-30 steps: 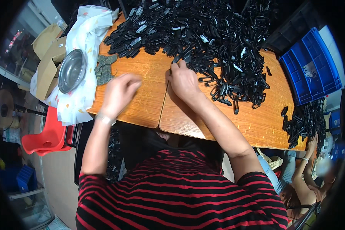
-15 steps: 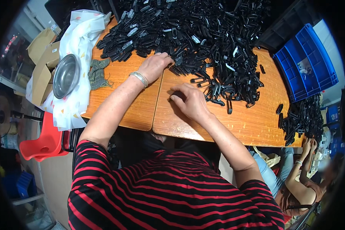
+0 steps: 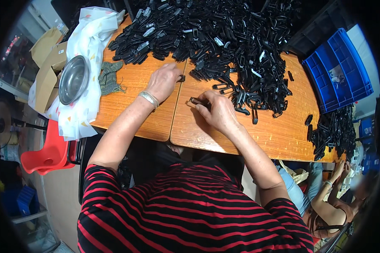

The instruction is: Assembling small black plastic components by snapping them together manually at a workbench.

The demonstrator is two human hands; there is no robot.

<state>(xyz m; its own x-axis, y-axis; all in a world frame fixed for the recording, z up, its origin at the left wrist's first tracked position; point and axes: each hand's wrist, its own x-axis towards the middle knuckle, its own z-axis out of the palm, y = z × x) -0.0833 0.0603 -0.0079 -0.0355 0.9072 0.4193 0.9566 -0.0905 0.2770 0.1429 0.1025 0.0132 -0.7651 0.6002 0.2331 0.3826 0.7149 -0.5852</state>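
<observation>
One black piece (image 3: 182,78) pinched in left hand (image 3: 161,82) — black clip (image 3: 194,100) end-held by right hand (image 3: 220,109), perhaps leaving tip free.

You view the scene through the left of two fisheye cameras worn side by side on your head. The lens faces down and forward from above your striped shirt (image 3: 190,206), which fills the near edge. Your left hand (image 3: 162,82) and right hand (image 3: 219,110) appear at close range over the counter (image 3: 278,133). The wide field spans from the red chair (image 3: 50,154) at left to the blue crate (image 3: 340,67) at right.
</observation>
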